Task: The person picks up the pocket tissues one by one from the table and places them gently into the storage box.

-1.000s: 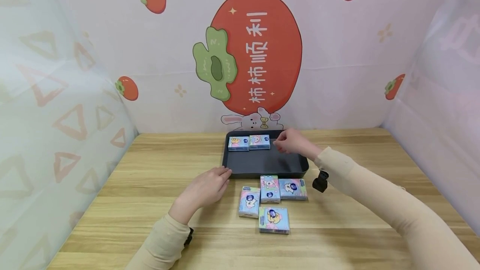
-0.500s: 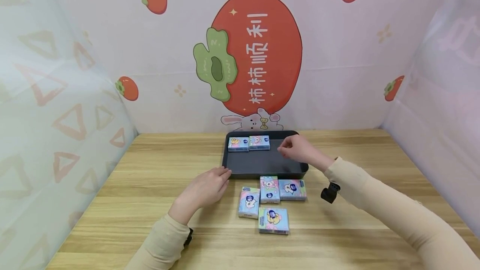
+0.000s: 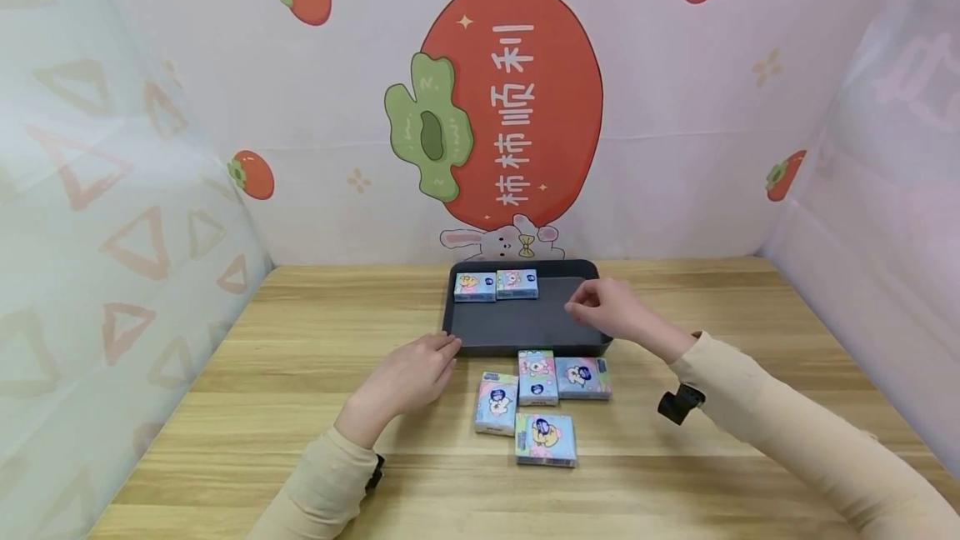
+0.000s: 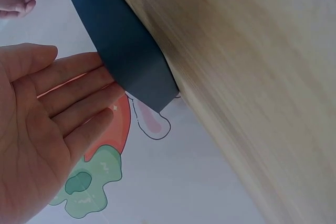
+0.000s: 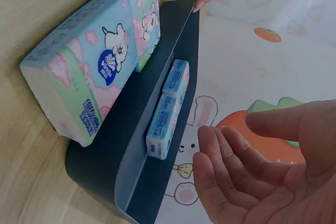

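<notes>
A dark grey tray (image 3: 517,325) lies at the back of the table, with two tissue packs, a left one (image 3: 476,286) and a right one (image 3: 517,283), side by side in its far left part. My left hand (image 3: 405,375) touches the tray's near left corner with straight fingertips; the left wrist view shows its palm (image 4: 42,124) beside the tray wall (image 4: 126,45). Over the tray's right side hovers my right hand (image 3: 613,311), its fingers loosely bent. Nothing lies between that hand's thumb and fingers (image 5: 231,182) in the right wrist view.
Several more tissue packs lie in front of the tray: one (image 3: 537,377) and another (image 3: 583,378) right by its near wall, one (image 3: 497,403) to the left, one (image 3: 546,440) nearest me. A printed cloth wall (image 3: 660,190) stands behind the wooden table (image 3: 337,307).
My right hand has moved right and slightly toward me, away from the two packs in the tray. My left hand and the packs stay where they were.
</notes>
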